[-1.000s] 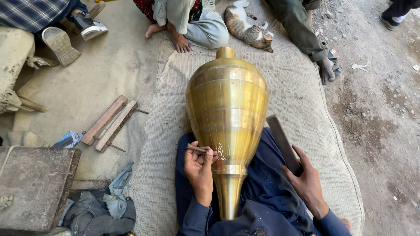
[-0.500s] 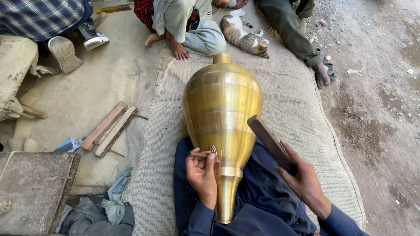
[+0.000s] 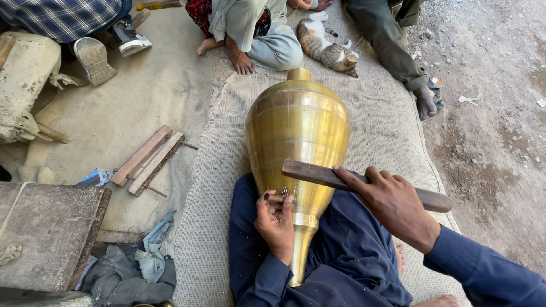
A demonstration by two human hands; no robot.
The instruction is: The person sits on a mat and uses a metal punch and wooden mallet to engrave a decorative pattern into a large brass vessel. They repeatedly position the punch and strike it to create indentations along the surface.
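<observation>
closest to me, my left hand [image 3: 277, 223] is closed around a small metal tool [image 3: 278, 196], the fingers curled tight on it, and its tip touches the lower part of the brass vase [image 3: 298, 131]. my right hand [image 3: 395, 206] is clamped on a flat wooden stick [image 3: 318, 175]; the index finger lies stretched along the wood, and the far end of the stick rests across the body of the vase, just above the small tool. the two hands are apart, one on each side of the vase neck.

the vase lies on my lap, on the dark blue trousers [image 3: 341, 256], with its narrow neck toward me and its wide rounded body pointing away, the small top end far from me.

under me there is a rough woven mat [image 3: 210, 227] spread on the ground, and to the right of it bare dirt with small stones [image 3: 495, 113].

on my left, near, a heavy stone block [image 3: 48, 233] stands, with crumpled cloth [image 3: 136, 267] just beside it. a little further, two wooden slats [image 3: 148, 159] lie side by side on the pale ground sheet.

further away, past the top of the vase, other people sit: a bare foot [image 3: 242, 59] of one rests on the mat, and another person's foot [image 3: 425, 102] is at the mat edge on the right. a cat [image 3: 327, 48] lies between them. at the far left a shoe sole [image 3: 94, 57] shows.
</observation>
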